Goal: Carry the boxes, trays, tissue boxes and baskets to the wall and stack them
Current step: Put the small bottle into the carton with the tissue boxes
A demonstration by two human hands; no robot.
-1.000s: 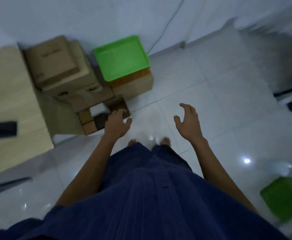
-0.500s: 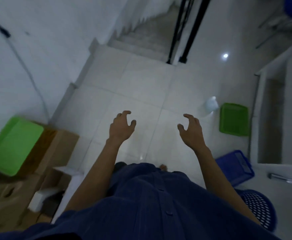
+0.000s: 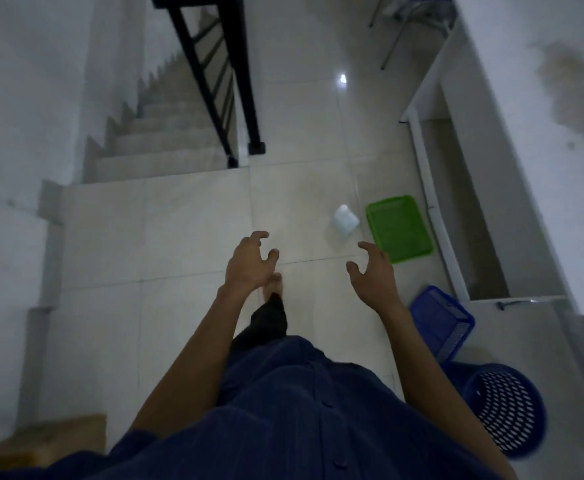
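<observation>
On the tiled floor ahead of us, much remains: a green tray (image 3: 399,227), a pale tissue box (image 3: 345,219) beside it, two blue baskets (image 3: 441,322) at right. Our left hand (image 3: 249,266) and right hand (image 3: 373,273) hang spread, empty.

Green tray (image 3: 399,227): shallow, rectangular, raised rim, empty, flat on the floor tiles at right, slightly rotated. White tissue box (image 3: 345,219): small, pale, tilted on the floor just left of the tray, not clearly touching it. Blue rectangular basket (image 3: 441,320): perforated walls, sits nearer on the right, open side up, tipped a bit. Blue round basket (image 3: 501,407): lattice mesh, nearest on the right, just beside the rectangular one; contact unclear. Brown cardboard box (image 3: 46,439): only a corner visible at near left.
</observation>
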